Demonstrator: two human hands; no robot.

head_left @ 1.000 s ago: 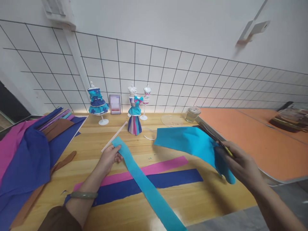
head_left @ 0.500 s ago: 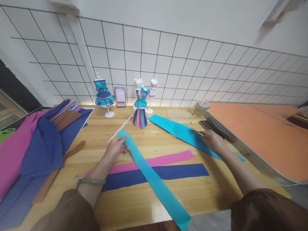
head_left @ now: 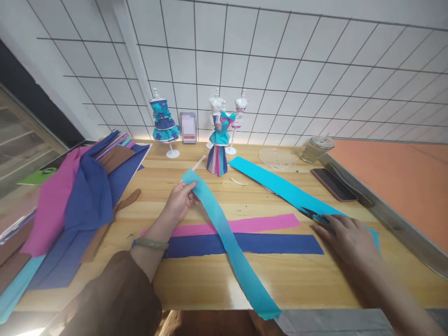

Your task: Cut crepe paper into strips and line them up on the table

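Observation:
My left hand point(head_left: 182, 200) pinches the upper end of a turquoise crepe paper strip point(head_left: 229, 240) between thumb and fingers. From there the strip slants down across the table, its lower end hanging over the front edge. It crosses above a pink strip point(head_left: 266, 224) and a dark blue strip point(head_left: 280, 243), both lying flat. At the right, my right hand point(head_left: 350, 238) is closed over the handles of dark-bladed scissors point(head_left: 308, 213), low over a folded bright blue crepe paper piece point(head_left: 269, 181). The palm hides most of the handles.
Small dress forms stand at the back, one in a blue tiered dress point(head_left: 164, 123), another with a striped skirt point(head_left: 217, 161). Nearby are a phone point(head_left: 188, 127), a glass jar point(head_left: 317, 149) and a dark phone point(head_left: 334, 184). Crepe paper sheets point(head_left: 93, 196) pile up at left.
My right hand has moved down and toward me with the scissors, lower along the bright blue paper. My left hand still holds the turquoise strip. The view has shifted.

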